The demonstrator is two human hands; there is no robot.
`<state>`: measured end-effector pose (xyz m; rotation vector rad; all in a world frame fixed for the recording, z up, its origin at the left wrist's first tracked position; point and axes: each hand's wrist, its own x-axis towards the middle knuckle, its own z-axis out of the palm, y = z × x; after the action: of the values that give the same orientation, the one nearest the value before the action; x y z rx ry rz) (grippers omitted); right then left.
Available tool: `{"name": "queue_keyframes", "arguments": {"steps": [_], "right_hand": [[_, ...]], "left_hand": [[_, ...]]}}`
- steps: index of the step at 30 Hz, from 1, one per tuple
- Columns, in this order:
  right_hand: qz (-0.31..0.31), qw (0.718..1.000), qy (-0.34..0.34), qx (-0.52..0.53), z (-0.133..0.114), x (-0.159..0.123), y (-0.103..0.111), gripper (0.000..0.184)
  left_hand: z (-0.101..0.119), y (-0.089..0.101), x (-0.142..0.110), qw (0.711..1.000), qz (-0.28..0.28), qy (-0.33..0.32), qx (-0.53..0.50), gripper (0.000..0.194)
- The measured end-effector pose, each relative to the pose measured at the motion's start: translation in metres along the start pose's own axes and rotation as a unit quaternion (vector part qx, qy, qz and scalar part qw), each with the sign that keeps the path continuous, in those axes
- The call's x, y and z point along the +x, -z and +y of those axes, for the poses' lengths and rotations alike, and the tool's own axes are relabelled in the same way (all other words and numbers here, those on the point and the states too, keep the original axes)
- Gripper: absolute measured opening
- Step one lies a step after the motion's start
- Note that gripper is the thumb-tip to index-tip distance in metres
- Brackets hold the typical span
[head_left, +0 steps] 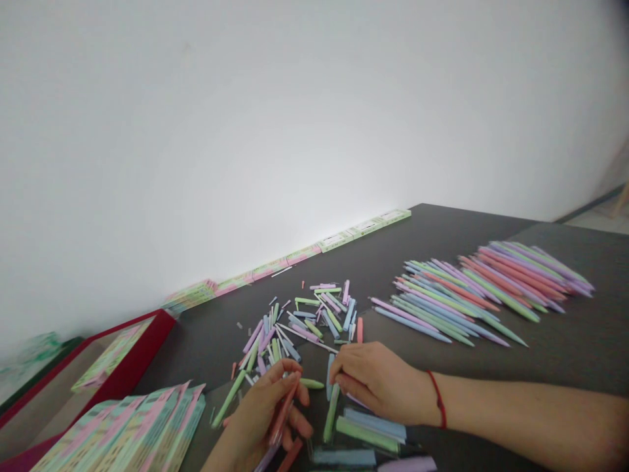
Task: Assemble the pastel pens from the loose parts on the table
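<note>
Pink pen [284, 413] | left hand [258, 419] holds | right hand [376, 383] beside loose pen parts [299, 321]

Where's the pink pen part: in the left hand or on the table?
In hand: the left hand curls its fingers around the pink pen part, held tilted.

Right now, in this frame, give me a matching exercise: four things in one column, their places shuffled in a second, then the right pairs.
Things:
1. red string bracelet
2. pink pen
3. fanned pastel pens
4. stack of printed packets

Places:
A. right side of the dark table
B. right wrist
C. lower left, beside a red-rimmed tray
D. left hand

Pairs: 1-B, 2-D, 3-A, 4-C
</note>
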<state>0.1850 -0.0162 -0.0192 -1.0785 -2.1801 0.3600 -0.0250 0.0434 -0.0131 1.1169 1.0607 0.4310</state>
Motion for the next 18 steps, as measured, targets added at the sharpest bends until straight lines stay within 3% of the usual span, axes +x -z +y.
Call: {"name": "queue_keyframes", "arguments": {"steps": [3,6,9,14,18], "right_hand": [[0.017,0.999,0.008,0.036,-0.001,-0.001,-0.001,0.019],[0.053,0.994,0.025,0.096,-0.006,-0.003,0.002,0.019],[0.077,0.986,0.091,0.118,-0.016,-0.005,0.007,0.017],[0.079,0.962,0.261,0.019,-0.029,-0.006,0.018,0.020],[0.016,0.952,0.292,-0.085,-0.032,-0.007,0.023,0.027]], "left_hand": [[-0.001,-0.003,0.001,0.997,0.026,0.031,-0.067,0.014],[-0.004,-0.006,0.003,0.992,0.035,0.050,-0.111,0.026],[-0.007,-0.007,0.006,0.987,0.049,0.037,-0.145,0.030],[-0.009,-0.008,0.008,0.981,0.073,0.019,-0.177,0.030],[-0.009,-0.011,0.007,0.977,0.072,0.012,-0.200,0.031]]}}
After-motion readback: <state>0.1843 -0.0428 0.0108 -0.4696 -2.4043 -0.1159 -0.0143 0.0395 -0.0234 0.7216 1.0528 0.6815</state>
